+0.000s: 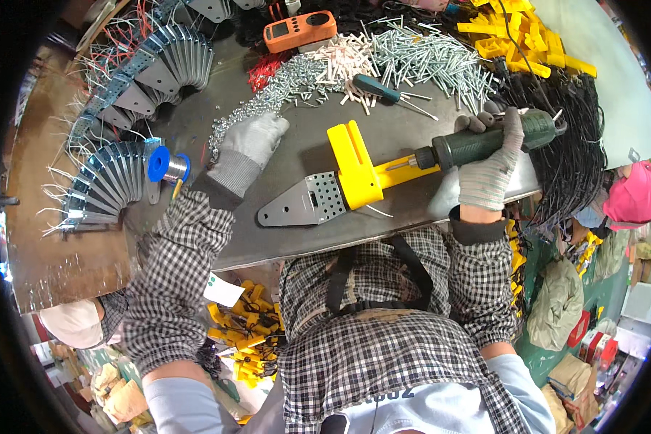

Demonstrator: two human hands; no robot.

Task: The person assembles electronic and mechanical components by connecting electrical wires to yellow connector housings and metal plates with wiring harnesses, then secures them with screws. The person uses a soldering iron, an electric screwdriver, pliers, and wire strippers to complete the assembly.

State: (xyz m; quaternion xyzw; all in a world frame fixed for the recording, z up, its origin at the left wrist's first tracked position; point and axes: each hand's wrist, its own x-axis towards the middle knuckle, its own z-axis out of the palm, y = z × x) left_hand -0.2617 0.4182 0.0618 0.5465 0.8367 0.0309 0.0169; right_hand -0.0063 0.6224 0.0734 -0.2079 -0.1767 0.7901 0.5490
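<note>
My right hand [488, 163], in a striped glove, is wrapped round a dark green electric screwdriver [477, 147] lying nearly level, its bit pointing left. The bit reaches over a yellow plastic handle piece [359, 170] with a raised block. Against that block's left side sits a grey tapered metal plate [301, 202] with a patch of round holes. My left hand [257, 139], gloved in grey, is closed beside a heap of small metal nuts [249, 108]; its fingertips are hidden, so what it holds, if anything, does not show.
Behind lie piles of long screws [430, 58], a green-handled screwdriver [376, 88] and an orange meter [300, 31]. Fanned metal plates with wires [112, 181] and a blue solder spool [159, 165] stand left. Black cables [571, 152] and yellow parts [521, 36] lie right.
</note>
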